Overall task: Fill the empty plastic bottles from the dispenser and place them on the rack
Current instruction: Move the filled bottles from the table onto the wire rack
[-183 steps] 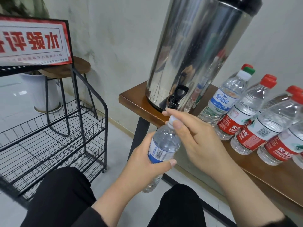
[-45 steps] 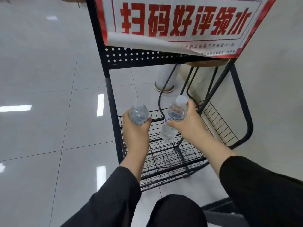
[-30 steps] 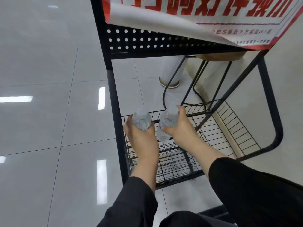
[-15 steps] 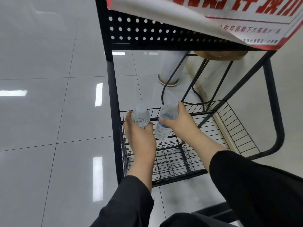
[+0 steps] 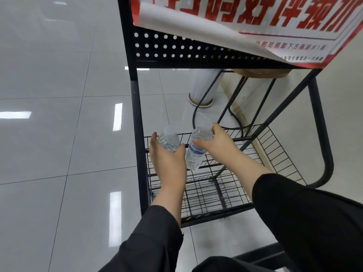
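The left hand (image 5: 167, 154) hides the left bottle's (image 5: 168, 139) lower body; the sign (image 5: 255, 22) is cut off above.

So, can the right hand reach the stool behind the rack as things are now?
Probably not. The right hand grips a bottle, and the rack with its wire shelf stands between it and the stool.

I see a black wire rack (image 5: 216, 185) with a grid shelf and a black panel (image 5: 176, 48) dotted with round holes. Above that panel hangs a white sign (image 5: 255, 20) with red characters and a red border. Both bottles (image 5: 169, 141) are clear; one (image 5: 194, 154) carries a blue-and-white label. The floor (image 5: 59, 134) beside the rack is glossy grey tile, and the sleeves (image 5: 304, 222) are black.
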Motion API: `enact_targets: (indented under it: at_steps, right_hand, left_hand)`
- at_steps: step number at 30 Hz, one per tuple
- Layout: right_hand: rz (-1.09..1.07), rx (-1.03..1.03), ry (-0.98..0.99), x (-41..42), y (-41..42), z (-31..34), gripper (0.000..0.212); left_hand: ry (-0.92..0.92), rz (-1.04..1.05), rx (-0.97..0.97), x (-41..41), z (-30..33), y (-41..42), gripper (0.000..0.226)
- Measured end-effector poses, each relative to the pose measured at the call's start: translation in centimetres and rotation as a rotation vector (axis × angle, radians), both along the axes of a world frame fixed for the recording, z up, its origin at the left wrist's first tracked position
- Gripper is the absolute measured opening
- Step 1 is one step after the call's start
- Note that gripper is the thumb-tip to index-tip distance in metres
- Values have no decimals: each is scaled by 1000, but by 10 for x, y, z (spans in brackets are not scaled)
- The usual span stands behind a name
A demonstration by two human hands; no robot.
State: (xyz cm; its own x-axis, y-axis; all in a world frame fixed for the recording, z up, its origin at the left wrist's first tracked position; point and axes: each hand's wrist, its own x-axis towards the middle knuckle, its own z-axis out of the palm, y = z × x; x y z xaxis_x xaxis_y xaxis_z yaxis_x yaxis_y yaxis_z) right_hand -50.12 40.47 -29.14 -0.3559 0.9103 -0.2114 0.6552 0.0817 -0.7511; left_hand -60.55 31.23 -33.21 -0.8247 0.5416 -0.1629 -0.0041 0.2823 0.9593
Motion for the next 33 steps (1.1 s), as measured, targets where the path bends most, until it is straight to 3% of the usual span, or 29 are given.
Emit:
enact_targets:
  at_steps: [5,10,19,24,33]
  right_hand:
    - [3,-3,15,0,4,10,65]
    - [11,-19,-12,-1,0,17,75]
    - [4,-34,13,-14,2,22,57]
    - [-80,19,-44,-25,8,21,41]
    - [-3,105,-119,-38,10,27,44]
  left_hand:
    - [22,-9,32,-4,12,3,95]
    - [80,-42,58,-5,29,2,88]
    - [139,-118,-80,-11,26,6,43]
    - [131,-96,-78,-13,29,13,35]
    - [122,-83,-61,-24,36,27,28]
